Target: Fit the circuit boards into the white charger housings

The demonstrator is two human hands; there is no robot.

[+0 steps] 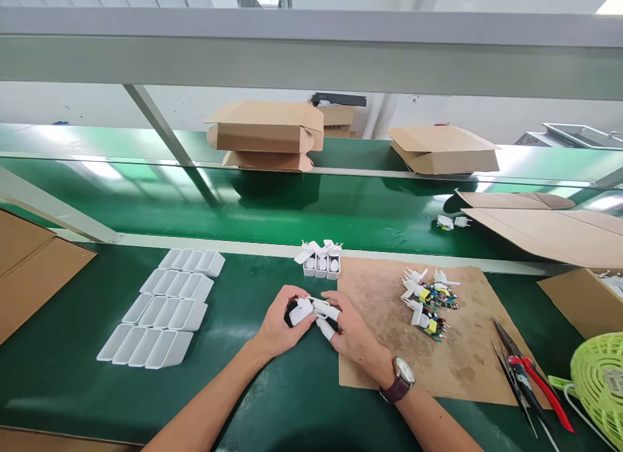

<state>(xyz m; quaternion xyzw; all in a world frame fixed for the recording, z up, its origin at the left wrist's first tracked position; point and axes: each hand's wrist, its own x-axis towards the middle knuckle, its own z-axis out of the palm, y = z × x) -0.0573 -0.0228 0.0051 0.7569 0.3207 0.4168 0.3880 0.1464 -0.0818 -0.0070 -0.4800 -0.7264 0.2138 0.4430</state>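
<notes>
In the middle of the bench, my left hand point(280, 325) and my right hand point(355, 332) are both closed around a white plastic charger housing point(302, 310). White covers wrap some right fingertips, and my fingers hide much of the piece. Just beyond my hands, several white housings point(322, 265) stand in a row with loose white plug parts on top. To the right, circuit boards point(432, 299) with white plug pieces lie on a brown cardboard sheet point(374, 289). On the left, several rows of white open housings point(154, 348) are laid out.
Red-handled pliers point(525, 364) and tweezers point(513, 380) lie at the right, beside a green fan point(601, 380). An open carton point(584, 302) stands behind them. Cardboard boxes point(265, 130) rest on the shelf beyond the green conveyor belt point(272, 212). A metal beam point(311, 65) crosses overhead.
</notes>
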